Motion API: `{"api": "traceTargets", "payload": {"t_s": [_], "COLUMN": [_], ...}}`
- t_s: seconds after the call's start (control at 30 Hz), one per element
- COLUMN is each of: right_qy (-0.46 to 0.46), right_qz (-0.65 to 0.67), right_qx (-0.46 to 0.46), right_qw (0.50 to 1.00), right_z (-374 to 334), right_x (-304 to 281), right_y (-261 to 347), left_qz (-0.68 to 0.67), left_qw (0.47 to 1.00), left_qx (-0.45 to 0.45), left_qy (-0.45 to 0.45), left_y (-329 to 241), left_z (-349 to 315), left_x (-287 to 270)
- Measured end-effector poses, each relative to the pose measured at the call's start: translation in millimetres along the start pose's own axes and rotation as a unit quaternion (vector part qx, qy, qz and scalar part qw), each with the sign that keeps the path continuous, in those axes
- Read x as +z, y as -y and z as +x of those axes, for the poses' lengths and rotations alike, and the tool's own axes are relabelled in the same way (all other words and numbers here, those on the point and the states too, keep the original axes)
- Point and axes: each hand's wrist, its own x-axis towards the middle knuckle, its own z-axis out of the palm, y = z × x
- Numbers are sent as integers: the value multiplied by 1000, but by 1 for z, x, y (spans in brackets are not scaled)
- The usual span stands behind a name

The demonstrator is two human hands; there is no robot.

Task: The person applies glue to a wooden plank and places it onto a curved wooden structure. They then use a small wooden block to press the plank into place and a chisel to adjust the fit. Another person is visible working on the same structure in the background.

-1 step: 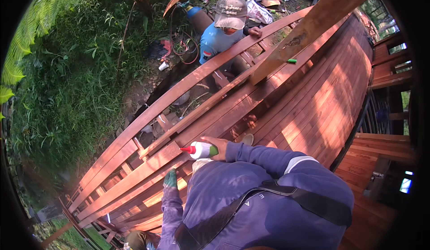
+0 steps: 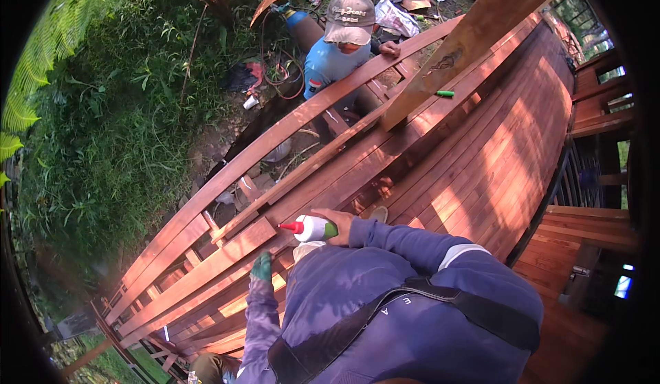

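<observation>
The right hand (image 2: 338, 220) is curled round a white bottle (image 2: 314, 228) by the purple shirt (image 2: 350, 274), its red tip (image 2: 292, 227) near a wooden board (image 2: 251, 239). It looks light and squeezy — best held round its fat middle. The left hand (image 2: 262, 267) — can't tell if it's gripping.

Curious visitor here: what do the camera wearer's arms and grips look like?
The left arm has a long purplish fabric sleeve and the left grip a green fabric glove. The right arm has a matching sleeve with a pale upper band; the right grip looks bare.
</observation>
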Motion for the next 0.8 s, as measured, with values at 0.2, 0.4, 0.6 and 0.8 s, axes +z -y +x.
{"api": "traceTargets", "payload": {"t_s": [0.2, 0.4, 0.6, 0.8], "right_qy": [-148, -234, -280, -207], "right_qz": [16, -8, 88, 74], "right_qx": [9, 126, 157, 154], "right_qw": [989, 964, 943, 963], "right_z": [-126, -233, -271, -228], "right_x": [-95, -146, -136, -117], "right_y": [-63, -146, -215, -251], "left_qz": [-56, -21, 71, -8], "left_qw": [988, 943, 973, 990], "left_qx": [32, 104, 34, -94], "left_qy": [139, 316, 218, 108], "left_y": [-195, -254, -237, -132], "left_z": [-1, -12, -18, -31], "left_x": [155, 233, 218, 195]}}
